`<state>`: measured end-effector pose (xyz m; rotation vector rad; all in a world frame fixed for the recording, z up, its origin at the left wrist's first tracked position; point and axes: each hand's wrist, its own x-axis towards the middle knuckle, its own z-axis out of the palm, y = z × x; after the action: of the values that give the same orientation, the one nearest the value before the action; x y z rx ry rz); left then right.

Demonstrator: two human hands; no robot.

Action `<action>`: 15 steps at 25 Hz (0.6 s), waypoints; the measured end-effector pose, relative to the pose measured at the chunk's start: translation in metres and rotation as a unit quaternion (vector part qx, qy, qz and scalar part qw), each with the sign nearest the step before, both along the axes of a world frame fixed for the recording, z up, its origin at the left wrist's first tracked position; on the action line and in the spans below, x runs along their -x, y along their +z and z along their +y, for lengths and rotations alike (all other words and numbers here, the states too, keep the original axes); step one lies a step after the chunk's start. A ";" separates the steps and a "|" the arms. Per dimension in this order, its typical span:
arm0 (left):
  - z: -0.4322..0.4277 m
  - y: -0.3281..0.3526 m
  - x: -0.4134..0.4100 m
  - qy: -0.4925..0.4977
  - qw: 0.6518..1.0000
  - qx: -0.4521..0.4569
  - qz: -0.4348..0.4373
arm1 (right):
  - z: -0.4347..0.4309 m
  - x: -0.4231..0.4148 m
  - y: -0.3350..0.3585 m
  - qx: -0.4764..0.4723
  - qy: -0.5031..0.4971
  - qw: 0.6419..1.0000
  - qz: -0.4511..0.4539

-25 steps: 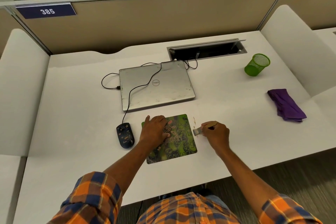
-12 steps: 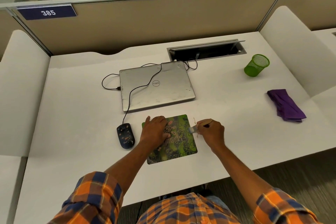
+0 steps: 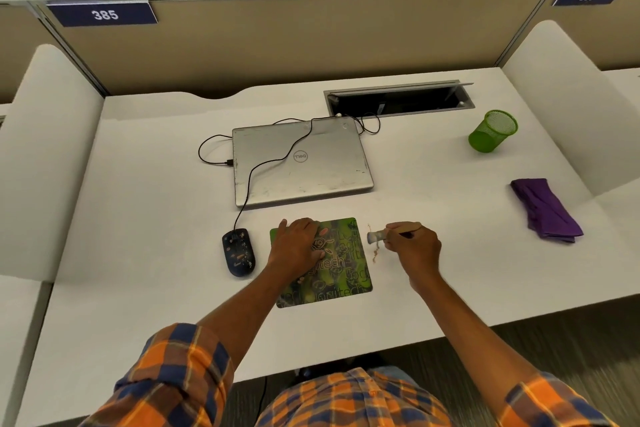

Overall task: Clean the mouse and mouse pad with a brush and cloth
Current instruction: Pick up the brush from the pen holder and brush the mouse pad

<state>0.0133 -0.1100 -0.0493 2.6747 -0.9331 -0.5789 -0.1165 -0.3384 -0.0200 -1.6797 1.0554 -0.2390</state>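
Note:
A green patterned mouse pad (image 3: 337, 274) lies on the white desk (image 3: 138, 218) in front of me. My left hand (image 3: 299, 244) presses flat on its left half, fingers spread. My right hand (image 3: 412, 244) grips a small wooden-handled brush (image 3: 379, 236) just off the pad's right edge, bristles pointing left. A thin line of brownish crumbs (image 3: 375, 253) lies on the desk beside that edge. The dark blue wired mouse (image 3: 239, 251) rests left of the pad. A folded purple cloth (image 3: 545, 210) lies far right.
A closed silver laptop (image 3: 301, 161) sits behind the pad with the mouse cable (image 3: 249, 191) running over its lid. A green mesh cup (image 3: 493, 132) stands at the back right. An open cable hatch (image 3: 398, 100) is behind the laptop. Padded dividers flank the desk.
My right hand swept the brush left onto the pad's right edge, then back right off it. My left hand stayed pressed on the pad.

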 end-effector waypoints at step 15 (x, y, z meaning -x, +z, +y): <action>0.067 0.013 0.043 0.277 0.946 0.161 -0.046 | 0.079 -0.047 0.010 -0.046 0.188 0.981 -0.019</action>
<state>-0.0296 -0.0430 -0.0365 2.5049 -0.2287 -0.1573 -0.0700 -0.2591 -0.0103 -1.7458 0.6914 0.0230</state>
